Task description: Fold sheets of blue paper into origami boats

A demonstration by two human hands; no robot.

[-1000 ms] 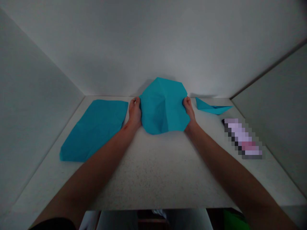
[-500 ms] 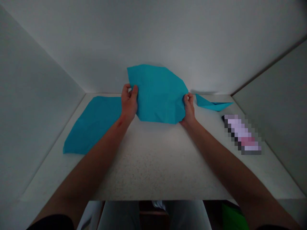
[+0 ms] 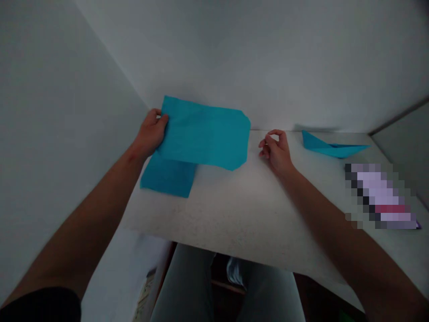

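Observation:
My left hand [image 3: 154, 129] pinches the left edge of a sheet of blue paper [image 3: 208, 134], thumb in front, and holds it up above the table. The sheet's right-hand corners look cut or bent back. Below it, partly covered by it, a second sheet of blue paper [image 3: 170, 178] lies on the table at the left. My right hand [image 3: 276, 150] hovers right of the raised sheet, apart from it, fingers loosely curled with gaps between them and nothing in them.
A folded blue paper boat [image 3: 333, 147] rests near the back wall at the right. In front of it lies a blurred-out, phone-like object [image 3: 382, 194]. The white table [image 3: 228, 214] meets walls at the back and left; my legs are under its front edge.
My right hand has let go of the raised sheet and is now apart from it. My left hand has carried the sheet left, over the other sheet. The view has turned left.

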